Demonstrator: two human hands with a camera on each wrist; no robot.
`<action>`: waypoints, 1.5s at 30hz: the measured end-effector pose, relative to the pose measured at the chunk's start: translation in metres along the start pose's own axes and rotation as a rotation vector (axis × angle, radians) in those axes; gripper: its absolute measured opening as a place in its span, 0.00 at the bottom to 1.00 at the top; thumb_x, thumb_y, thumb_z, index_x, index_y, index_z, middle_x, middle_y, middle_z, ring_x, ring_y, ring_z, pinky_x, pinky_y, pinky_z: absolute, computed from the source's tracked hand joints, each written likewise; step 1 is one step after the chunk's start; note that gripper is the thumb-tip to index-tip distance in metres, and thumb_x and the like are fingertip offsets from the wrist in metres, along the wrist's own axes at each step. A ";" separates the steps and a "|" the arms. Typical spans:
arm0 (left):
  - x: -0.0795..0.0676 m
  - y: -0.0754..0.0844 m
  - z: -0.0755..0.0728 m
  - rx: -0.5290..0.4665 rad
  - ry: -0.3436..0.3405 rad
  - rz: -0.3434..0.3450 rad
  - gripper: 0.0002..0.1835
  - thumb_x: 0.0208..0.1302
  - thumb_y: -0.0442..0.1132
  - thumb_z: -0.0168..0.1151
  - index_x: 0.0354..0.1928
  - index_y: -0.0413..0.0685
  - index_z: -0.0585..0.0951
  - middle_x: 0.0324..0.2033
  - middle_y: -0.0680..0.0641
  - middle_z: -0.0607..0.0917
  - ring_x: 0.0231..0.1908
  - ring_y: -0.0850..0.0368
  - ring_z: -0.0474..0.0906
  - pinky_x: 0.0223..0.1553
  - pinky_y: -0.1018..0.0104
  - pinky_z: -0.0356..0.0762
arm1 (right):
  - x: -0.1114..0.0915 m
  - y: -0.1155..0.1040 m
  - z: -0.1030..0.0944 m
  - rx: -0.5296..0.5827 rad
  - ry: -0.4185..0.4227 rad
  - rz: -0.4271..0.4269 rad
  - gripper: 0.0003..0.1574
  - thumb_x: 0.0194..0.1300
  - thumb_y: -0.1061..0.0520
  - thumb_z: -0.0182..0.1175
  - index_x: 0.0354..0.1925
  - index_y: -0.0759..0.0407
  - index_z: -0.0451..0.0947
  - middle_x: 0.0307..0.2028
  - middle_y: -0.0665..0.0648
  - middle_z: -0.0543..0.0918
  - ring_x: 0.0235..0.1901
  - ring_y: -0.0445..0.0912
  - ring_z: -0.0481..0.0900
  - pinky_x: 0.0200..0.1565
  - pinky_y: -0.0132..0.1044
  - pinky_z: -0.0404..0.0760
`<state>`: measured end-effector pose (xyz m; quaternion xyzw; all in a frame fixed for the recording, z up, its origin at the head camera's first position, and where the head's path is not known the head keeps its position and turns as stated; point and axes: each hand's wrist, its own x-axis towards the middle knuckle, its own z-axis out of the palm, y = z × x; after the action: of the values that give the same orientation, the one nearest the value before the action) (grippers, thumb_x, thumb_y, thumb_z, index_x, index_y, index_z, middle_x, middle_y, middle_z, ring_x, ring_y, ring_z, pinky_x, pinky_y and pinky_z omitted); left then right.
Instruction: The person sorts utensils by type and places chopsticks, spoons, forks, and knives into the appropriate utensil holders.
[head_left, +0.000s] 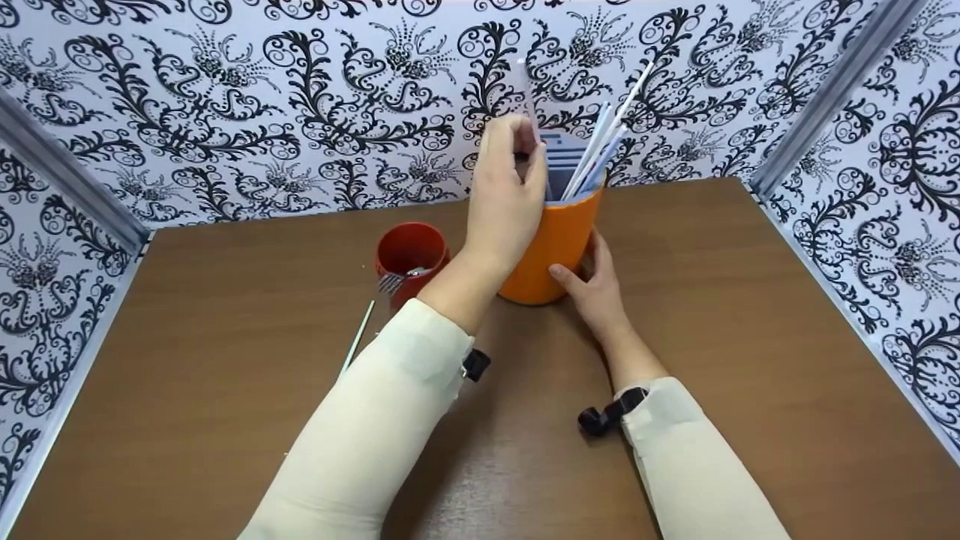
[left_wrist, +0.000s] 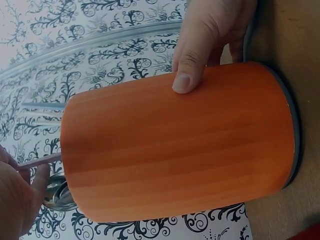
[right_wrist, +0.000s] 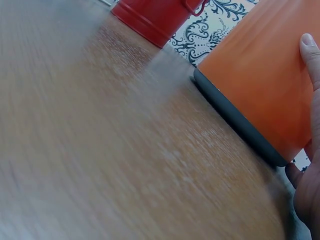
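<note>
An orange cylindrical holder (head_left: 555, 251) with a grey slotted insert (head_left: 566, 154) stands upright on the table, a dark band round its base. At its rim my left hand (head_left: 506, 191) pinches a thin, pale pinkish straw-like stick (left_wrist: 40, 161), whose lower end goes into the holder. Several white and bluish sticks (head_left: 611, 124) lean out to the right. Low on the right side, my right hand (head_left: 600, 289) grips the holder, thumb on the front and fingers round behind. A shiny rounded metal thing (left_wrist: 61, 195) shows beside the rim in the left wrist view.
Left of the holder is a red cup (head_left: 411, 251) with a fork (head_left: 391, 283) sticking out; the right wrist view shows its handle. A pale green stick (head_left: 358, 337) lies on the wooden table (head_left: 225, 337). Patterned walls (head_left: 337, 112) close off the back and sides.
</note>
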<state>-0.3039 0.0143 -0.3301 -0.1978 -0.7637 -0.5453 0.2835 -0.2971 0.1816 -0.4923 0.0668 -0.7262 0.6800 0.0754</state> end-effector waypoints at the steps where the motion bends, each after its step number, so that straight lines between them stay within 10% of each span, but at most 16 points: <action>1: 0.001 -0.001 0.001 0.010 -0.013 0.006 0.07 0.75 0.30 0.55 0.51 0.38 0.73 0.47 0.43 0.76 0.49 0.56 0.73 0.53 0.76 0.76 | 0.000 0.000 0.000 -0.006 0.000 0.003 0.61 0.68 0.50 0.70 0.83 0.61 0.43 0.82 0.61 0.53 0.79 0.56 0.58 0.80 0.51 0.56; 12: 0.006 -0.007 0.014 0.173 -0.070 0.086 0.11 0.77 0.32 0.55 0.55 0.39 0.78 0.49 0.43 0.82 0.52 0.54 0.80 0.58 0.79 0.75 | 0.010 0.022 -0.004 -0.023 0.008 0.002 0.59 0.69 0.51 0.68 0.83 0.56 0.43 0.82 0.57 0.53 0.79 0.53 0.58 0.80 0.50 0.57; 45: 0.005 -0.008 0.033 0.326 -0.257 -0.067 0.16 0.78 0.34 0.55 0.64 0.48 0.77 0.56 0.48 0.81 0.55 0.58 0.79 0.61 0.71 0.77 | 0.013 0.026 -0.003 0.020 0.008 -0.004 0.56 0.70 0.63 0.65 0.83 0.55 0.43 0.82 0.58 0.54 0.80 0.51 0.58 0.80 0.47 0.59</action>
<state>-0.3192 0.0424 -0.3407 -0.1915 -0.8779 -0.3938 0.1936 -0.3154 0.1868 -0.5153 0.0662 -0.7191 0.6873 0.0791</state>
